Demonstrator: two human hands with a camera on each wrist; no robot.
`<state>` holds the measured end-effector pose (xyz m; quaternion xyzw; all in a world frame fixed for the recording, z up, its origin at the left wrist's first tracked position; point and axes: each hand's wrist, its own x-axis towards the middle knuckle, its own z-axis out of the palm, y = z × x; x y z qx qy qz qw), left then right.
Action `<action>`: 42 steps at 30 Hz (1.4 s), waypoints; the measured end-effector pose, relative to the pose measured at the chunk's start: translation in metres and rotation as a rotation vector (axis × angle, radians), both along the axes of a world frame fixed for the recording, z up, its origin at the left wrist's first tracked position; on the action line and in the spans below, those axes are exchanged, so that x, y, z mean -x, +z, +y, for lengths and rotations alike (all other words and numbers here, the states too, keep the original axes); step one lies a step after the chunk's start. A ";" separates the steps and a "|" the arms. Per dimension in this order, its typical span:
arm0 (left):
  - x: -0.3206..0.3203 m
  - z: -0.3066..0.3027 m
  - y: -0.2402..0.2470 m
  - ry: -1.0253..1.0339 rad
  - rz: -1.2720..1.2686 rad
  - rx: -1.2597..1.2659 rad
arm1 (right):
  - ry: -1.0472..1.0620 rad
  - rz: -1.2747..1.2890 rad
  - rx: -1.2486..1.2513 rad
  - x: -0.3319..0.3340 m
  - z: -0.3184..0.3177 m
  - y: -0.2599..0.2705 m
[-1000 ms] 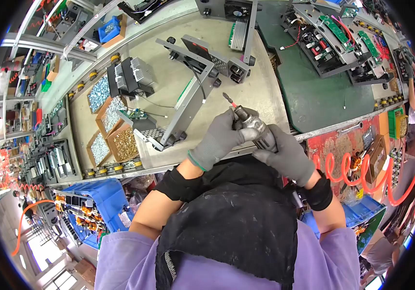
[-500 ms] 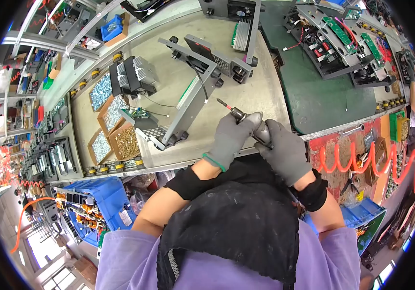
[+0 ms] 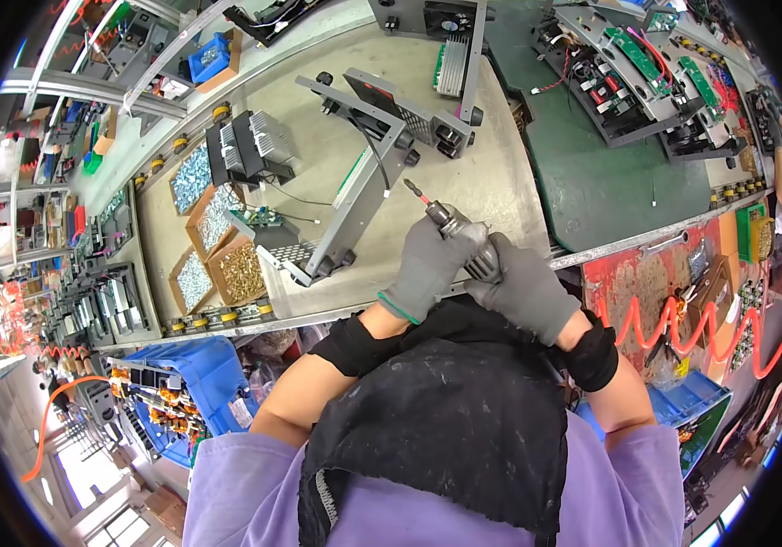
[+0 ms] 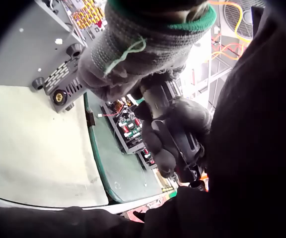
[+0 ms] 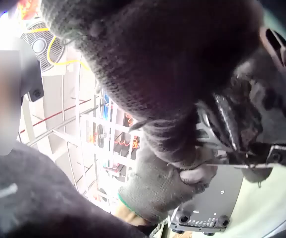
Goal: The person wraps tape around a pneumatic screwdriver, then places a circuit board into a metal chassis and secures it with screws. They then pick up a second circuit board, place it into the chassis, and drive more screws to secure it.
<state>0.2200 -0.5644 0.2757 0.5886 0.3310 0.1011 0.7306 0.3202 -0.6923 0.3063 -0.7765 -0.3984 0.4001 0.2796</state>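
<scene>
Both hands wear grey gloves and hold a metal power screwdriver (image 3: 439,215) in front of the black apron. Its long bit (image 3: 416,190) points up and left over the pale bench mat. My left hand (image 3: 427,266) grips the front of the body, just behind the chuck. Around the rear end, my right hand (image 3: 529,290) has its fingers curled, hiding much of the tool. In the right wrist view the green-cuffed left glove (image 5: 155,183) lies close beside the right hand. Left of the bit stands a grey metal chassis panel (image 3: 341,219) with black feet and a circuit board.
Boxes of silver screws (image 3: 218,214) and brass-coloured screws (image 3: 241,272) sit on the left. Finned heat sinks (image 3: 263,146) stand behind them. Further chassis (image 3: 605,77) rest on the green mat (image 3: 610,196). A coiled red hose (image 3: 673,337) hangs at right.
The screwdriver and its bit tip have shifted slightly left. My left hand has moved right and its grip has changed along the body. The chassis and screw boxes stay put.
</scene>
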 end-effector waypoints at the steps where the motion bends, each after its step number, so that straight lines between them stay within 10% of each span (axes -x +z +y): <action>1: 0.000 0.000 -0.001 -0.003 0.004 0.000 | -0.014 -0.058 0.046 0.003 0.000 -0.003; 10: -0.030 -0.003 -0.041 -0.092 0.519 0.381 | -0.037 -0.313 0.177 -0.026 -0.045 -0.038; 12: -0.027 0.003 -0.073 -0.183 0.492 0.128 | -0.165 -0.401 0.161 -0.044 -0.078 -0.064; 14: -0.013 0.009 -0.124 -0.211 0.177 -0.807 | -0.251 -0.495 0.283 -0.072 -0.116 -0.090; 16: -0.022 0.018 -0.126 -0.277 0.154 -1.169 | -0.256 -0.592 0.375 -0.099 -0.161 -0.109; 27: -0.032 0.029 -0.167 -0.476 0.085 -1.439 | -0.402 -0.934 0.518 -0.118 -0.253 -0.142; 31: -0.031 0.033 -0.166 -0.481 0.013 -1.551 | -0.688 -1.164 0.121 -0.040 -0.226 -0.123; 38: -0.033 0.032 -0.173 -0.439 -0.133 -1.598 | -0.820 -0.508 0.121 0.163 -0.234 -0.255; 42: -0.034 0.026 -0.170 -0.475 -0.057 -1.511 | -1.278 -0.263 0.431 0.179 -0.340 -0.359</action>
